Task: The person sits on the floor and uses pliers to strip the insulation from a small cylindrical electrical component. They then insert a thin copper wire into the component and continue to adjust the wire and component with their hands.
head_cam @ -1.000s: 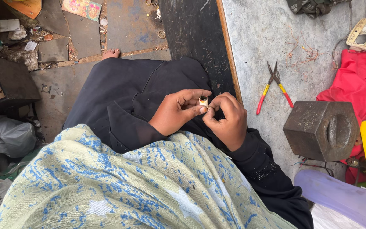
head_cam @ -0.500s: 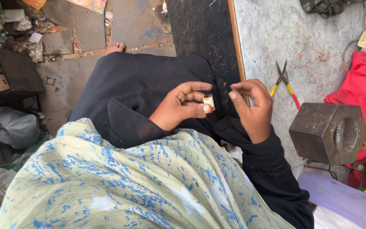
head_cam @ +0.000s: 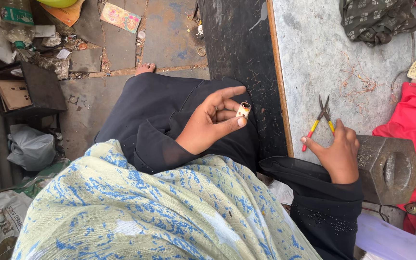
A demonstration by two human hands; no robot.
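Left hand raised over the lap, palm toward the camera. Thumb and fingertips pinch a small stubby cylinder, whitish body with a darker, brownish end pointing up. It is held in the air above the black robe, clear of the worktop, just left of the worktop's dark front edge. Index finger stretched out above it, other fingers curled.

Right hand well apart from the left, resting on the grey worktop near its front edge. Fingers lie on the handles of a small pair of cutters, red and yellow grips, metal tips pointing away toward the back of the worktop. Cannot tell whether the hand has actually closed on them. Wrist side of the hand touches a heavy grey metal block with a round recess in its face.

Thin copper-coloured wire strands are scattered on the worktop beyond the cutters. Red cloth at the right edge; a dark patterned cloth bunched at the back. A blue-and-cream printed scarf covers the near foreground. One bare foot shows on the tiled floor, with litter to the left.
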